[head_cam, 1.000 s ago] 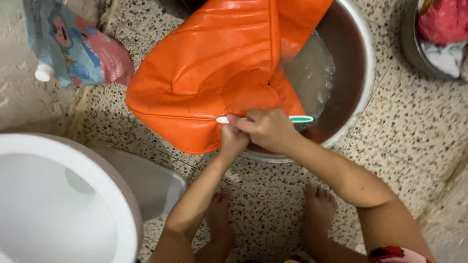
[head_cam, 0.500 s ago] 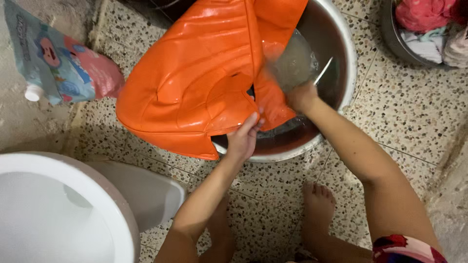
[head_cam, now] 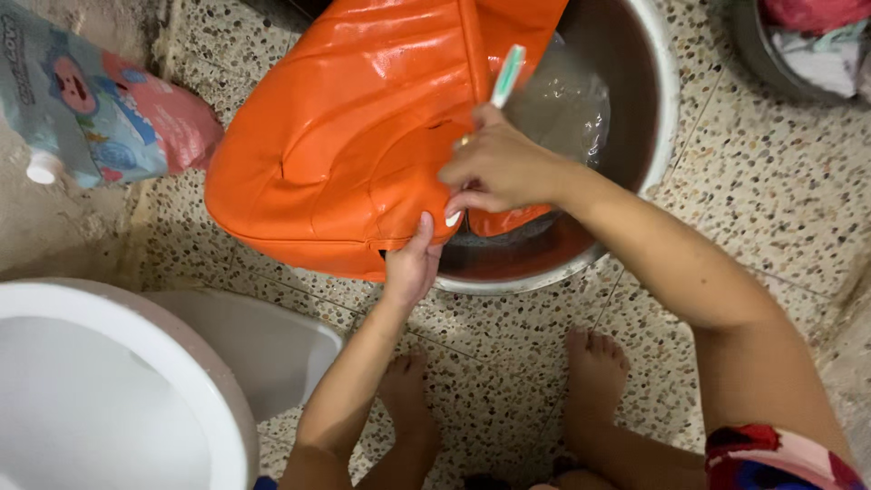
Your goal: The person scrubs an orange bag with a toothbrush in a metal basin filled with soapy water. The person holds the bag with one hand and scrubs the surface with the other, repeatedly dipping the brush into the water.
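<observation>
A glossy orange bag (head_cam: 354,136) lies half over a metal basin (head_cam: 658,109) that holds water. My left hand (head_cam: 413,263) grips the bag's lower edge at the basin rim. My right hand (head_cam: 499,168) is closed on a white and green toothbrush (head_cam: 505,77). Its handle points up and away; the brush end sits low against the bag near my left thumb.
A white toilet bowl (head_cam: 100,390) stands at the lower left. A blue and pink refill pouch (head_cam: 91,109) lies at the upper left. Another basin with clothes (head_cam: 807,45) sits at the upper right. My bare feet (head_cam: 594,377) rest on speckled terrazzo floor.
My right hand came back out of the basin water with the toothbrush and set it on the bag's lower edge. My left hand kept its grip on the bag.
</observation>
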